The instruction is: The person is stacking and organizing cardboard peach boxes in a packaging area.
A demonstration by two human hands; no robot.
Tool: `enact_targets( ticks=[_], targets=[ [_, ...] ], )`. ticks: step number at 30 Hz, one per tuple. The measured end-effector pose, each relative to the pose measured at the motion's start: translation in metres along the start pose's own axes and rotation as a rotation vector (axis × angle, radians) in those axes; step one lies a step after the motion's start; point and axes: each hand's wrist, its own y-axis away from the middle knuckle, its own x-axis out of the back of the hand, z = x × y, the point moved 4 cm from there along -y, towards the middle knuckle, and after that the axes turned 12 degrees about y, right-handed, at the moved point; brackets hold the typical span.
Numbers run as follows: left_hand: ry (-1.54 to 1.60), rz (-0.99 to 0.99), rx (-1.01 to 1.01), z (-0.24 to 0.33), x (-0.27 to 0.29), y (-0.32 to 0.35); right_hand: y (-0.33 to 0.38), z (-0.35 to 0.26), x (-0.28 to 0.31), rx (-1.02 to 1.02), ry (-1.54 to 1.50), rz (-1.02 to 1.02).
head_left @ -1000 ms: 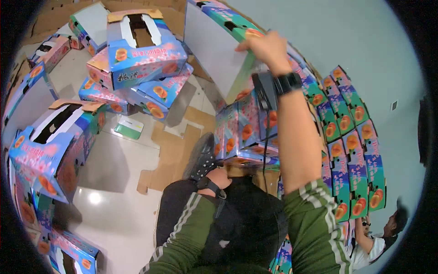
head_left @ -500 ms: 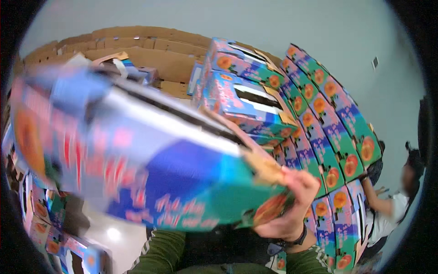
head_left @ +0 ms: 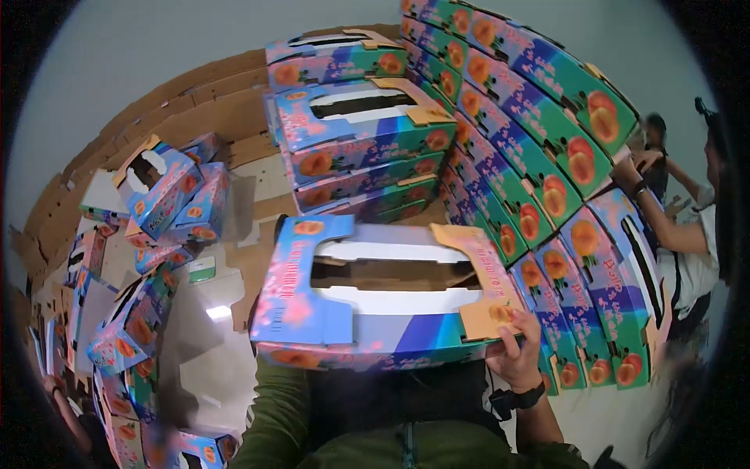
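Observation:
A cardboard fruit box [head_left: 391,324] printed with peaches, in pink, blue and green, is held level in front of my waist. Its top has a wide opening edged in white, through which the brown inside shows. My right hand [head_left: 517,356] grips its right near corner, thumb and fingers closed on the edge. My left forearm in a green sleeve runs up to the box's left side, but the box hides my left hand. Just beyond stands a stack of matching boxes [head_left: 371,148].
A tall wall of stacked boxes [head_left: 539,164] rises on the right, with a co-worker's arm [head_left: 664,207] against it. Loose boxes [head_left: 160,187] lie tumbled on the left. Brown cardboard [head_left: 187,117] lines the back. Another person's arm [head_left: 69,414] shows at the lower left.
The box was tilted, blurred and farther left; now it is level and centred before me. My right hand stays on its right corner. The view has shifted, showing more loose boxes at left.

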Motion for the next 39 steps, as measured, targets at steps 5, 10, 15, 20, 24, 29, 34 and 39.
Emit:
enact_targets(
  ticks=[5,10,15,20,24,29,34,39],
  targets=[
    [0.082,0.085,-0.097,0.007,0.009,0.0,0.018,-0.01,-0.017,-0.034,0.117,-0.113],
    [0.388,-0.256,0.134,-0.006,-0.057,0.022,-0.012,-0.008,-0.009,-0.164,-0.078,-0.402],
    [0.168,-0.134,0.316,-0.02,0.026,0.017,-0.057,-0.002,-0.016,-0.112,-0.238,-0.477],
    [0.353,-0.18,0.438,-0.038,0.013,0.02,-0.087,0.02,-0.053,0.11,-0.405,-0.608],
    [0.435,-0.224,0.502,-0.029,-0.001,0.026,-0.102,0.027,-0.077,0.003,-0.553,-0.812],
    [0.153,-0.159,0.344,-0.037,0.011,0.026,-0.091,0.025,-0.087,-0.048,-0.54,-0.635],
    [-0.051,-0.09,0.167,-0.033,-0.004,0.041,-0.083,0.017,-0.094,-0.03,-0.477,-0.503],
    [-0.017,0.132,-0.018,-0.028,-0.035,0.077,-0.083,0.02,-0.095,-0.063,-0.523,-0.431]
  ],
)
